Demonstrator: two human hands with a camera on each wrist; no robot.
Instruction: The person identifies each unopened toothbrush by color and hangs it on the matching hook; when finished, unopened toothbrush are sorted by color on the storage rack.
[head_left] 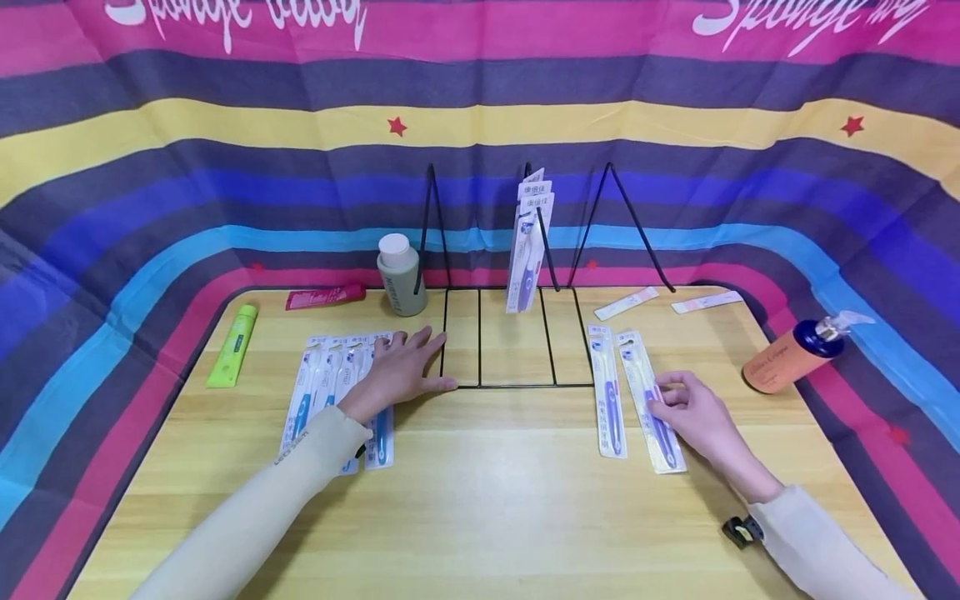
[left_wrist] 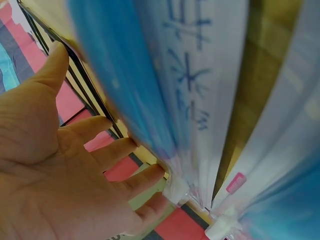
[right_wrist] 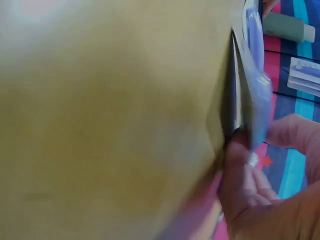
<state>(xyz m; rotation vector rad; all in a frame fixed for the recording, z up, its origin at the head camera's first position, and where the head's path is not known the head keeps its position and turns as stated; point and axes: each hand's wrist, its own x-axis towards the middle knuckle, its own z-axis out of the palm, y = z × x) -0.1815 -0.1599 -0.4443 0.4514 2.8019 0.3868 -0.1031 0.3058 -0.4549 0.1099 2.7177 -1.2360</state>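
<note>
My right hand (head_left: pixel 693 412) pinches the right edge of a packaged purple toothbrush (head_left: pixel 643 383); in the right wrist view the pack (right_wrist: pixel 257 107) is tilted up off the table between thumb and fingers. Left of it lies another packaged purple toothbrush (head_left: pixel 609 400). My left hand (head_left: pixel 405 367), fingers spread and holding nothing, is at the left front corner of a black wire rack (head_left: pixel 517 386). Beneath that forearm and hand lie several packaged blue toothbrushes (head_left: pixel 303 396), partly hidden. A few purple toothbrush packs (head_left: pixel 531 258) hang from the rack's middle hook.
A grey-green bottle (head_left: pixel 401 279) stands by the rack's left side. Behind the blue packs lie a red tube (head_left: pixel 326 297) and a green tube (head_left: pixel 234 346). Two slim white packets (head_left: pixel 626 303) lie back right. An orange pump bottle (head_left: pixel 787 360) is at the right edge. A striped cloth (head_left: pixel 480 83) surrounds the table.
</note>
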